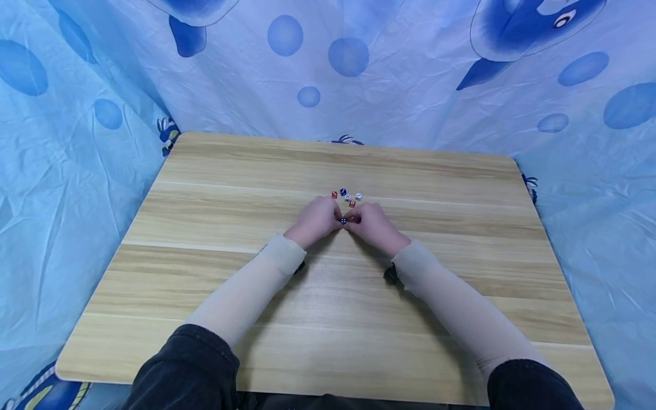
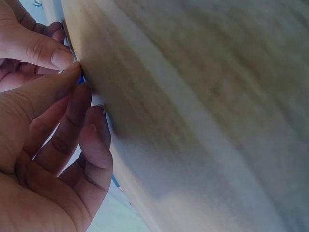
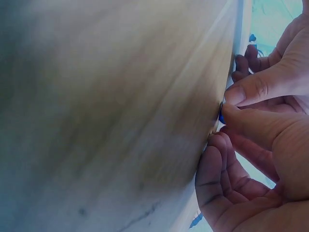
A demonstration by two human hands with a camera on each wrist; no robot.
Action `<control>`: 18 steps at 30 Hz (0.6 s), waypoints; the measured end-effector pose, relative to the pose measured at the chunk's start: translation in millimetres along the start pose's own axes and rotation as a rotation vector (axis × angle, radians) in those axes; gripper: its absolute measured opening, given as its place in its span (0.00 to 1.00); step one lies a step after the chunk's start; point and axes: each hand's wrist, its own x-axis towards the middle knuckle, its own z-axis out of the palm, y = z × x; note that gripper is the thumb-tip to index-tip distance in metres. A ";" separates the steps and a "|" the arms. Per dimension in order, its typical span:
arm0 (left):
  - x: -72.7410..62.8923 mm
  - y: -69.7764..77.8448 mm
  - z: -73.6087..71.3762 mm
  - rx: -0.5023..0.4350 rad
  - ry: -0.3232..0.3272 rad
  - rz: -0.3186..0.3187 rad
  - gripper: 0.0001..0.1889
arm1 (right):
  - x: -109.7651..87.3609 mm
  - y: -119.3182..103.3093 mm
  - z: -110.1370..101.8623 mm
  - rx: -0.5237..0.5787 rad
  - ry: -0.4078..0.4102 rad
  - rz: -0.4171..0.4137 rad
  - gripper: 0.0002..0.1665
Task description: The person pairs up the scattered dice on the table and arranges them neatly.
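Note:
In the head view a blue die (image 1: 343,221) with white pips lies low at the table between both hands. My left hand (image 1: 319,215) pinches it from the left with thumb and index finger; my right hand (image 1: 373,225) pinches it from the right, the fingertips of both almost meeting. Only a blue sliver of the die (image 2: 81,78) shows past the fingers in the left wrist view, and likewise in the right wrist view, where the die (image 3: 221,117) is mostly covered. Just beyond the hands lie a red die (image 1: 334,195), another blue die (image 1: 343,192) and a white die (image 1: 359,196).
A second white die (image 1: 347,197) and a second red die (image 1: 352,203) complete the loose cluster behind the hands. Everything is on a light wooden table (image 1: 318,319) with rounded corners. Blue patterned cloth (image 1: 400,108) hangs around its far and side edges.

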 end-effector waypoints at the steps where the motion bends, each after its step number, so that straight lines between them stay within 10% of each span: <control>1: 0.1 -0.2 0.3 -0.002 0.000 -0.001 0.02 | 0.1 0.2 0.0 0.000 0.002 0.003 0.10; 18: -0.3 -1.7 0.0 -0.020 0.004 0.013 0.08 | 0.6 -1.6 0.2 -0.019 0.004 0.003 0.06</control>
